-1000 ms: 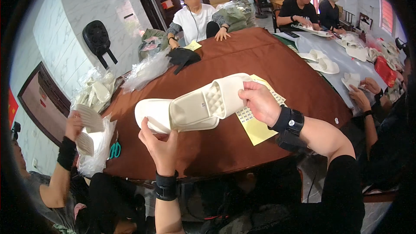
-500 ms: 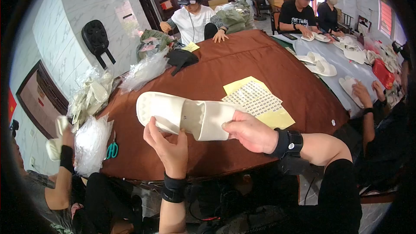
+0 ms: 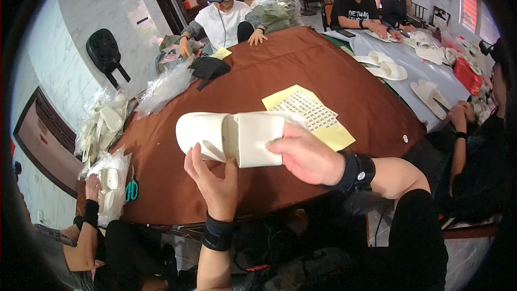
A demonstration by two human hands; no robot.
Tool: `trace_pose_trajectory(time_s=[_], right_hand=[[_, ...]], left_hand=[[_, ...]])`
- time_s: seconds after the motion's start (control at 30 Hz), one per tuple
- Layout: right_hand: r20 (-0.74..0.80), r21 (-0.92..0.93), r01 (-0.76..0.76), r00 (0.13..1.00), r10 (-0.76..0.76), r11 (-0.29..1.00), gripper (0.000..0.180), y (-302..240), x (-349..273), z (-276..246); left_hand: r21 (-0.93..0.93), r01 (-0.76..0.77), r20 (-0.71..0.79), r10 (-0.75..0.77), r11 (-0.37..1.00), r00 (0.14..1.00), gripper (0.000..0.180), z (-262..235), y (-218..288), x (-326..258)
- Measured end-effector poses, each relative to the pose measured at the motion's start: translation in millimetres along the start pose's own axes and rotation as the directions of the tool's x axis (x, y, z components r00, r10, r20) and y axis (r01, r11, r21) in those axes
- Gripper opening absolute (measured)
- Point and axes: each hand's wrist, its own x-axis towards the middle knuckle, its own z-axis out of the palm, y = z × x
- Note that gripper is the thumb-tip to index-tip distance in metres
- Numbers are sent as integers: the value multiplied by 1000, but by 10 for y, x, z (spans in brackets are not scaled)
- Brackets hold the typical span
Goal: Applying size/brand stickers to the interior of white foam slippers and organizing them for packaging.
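Observation:
Above the brown-covered table, both my hands hold a white slipper [image 3: 260, 140] lying crosswise, its broad rounded end to the left. I cannot tell whether it is one slipper or two nested together. My right hand [image 3: 309, 153] grips the right end, thumb on top of the strap and the other fingers mostly hidden. At the lower edge my left hand [image 3: 215, 183] pinches it with fingertips and thumb. Just behind the slipper, partly covered by it, lie sheets of small printed stickers [image 3: 312, 116] on yellow backing.
The brown cloth [image 3: 177, 188] covers the table. At its left edge are teal-handled scissors [image 3: 131, 189] and clear plastic bags [image 3: 114, 205], where a person's hand [image 3: 93, 187] touches light slippers. A black bag [image 3: 210, 69] lies farther back. Co-workers sit around; more white slippers [image 3: 429, 96] lie on the right-hand table.
The slipper has tilted in my hands, so less of its inner sole shows. The neighbour's hand on the left has lowered slippers onto the plastic bags. The whole view has shifted slightly.

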Motion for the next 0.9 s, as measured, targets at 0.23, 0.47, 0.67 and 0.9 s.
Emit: trace_pose_trajectory(time_s=[0.23, 0.47, 0.67, 0.9], right_hand=[[-109, 109, 44, 994, -32, 993, 38, -420, 155, -470], [-155, 130, 108, 984, -88, 986, 39, -819, 276, -1044], [-355, 149, 100, 934, -41, 984, 31, -693, 528, -1835], [-541, 19, 78, 839, -55, 997, 28, -328, 624, -2269]], left_hand=[[-81, -165, 87, 172, 983, 981, 73, 2, 96, 75], [28, -77, 247, 68, 997, 967, 66, -308, -139, -126], [161, -7, 288, -41, 987, 957, 58, -465, -593, -376], [344, -78, 289, -27, 936, 957, 39, -425, -796, -538]])
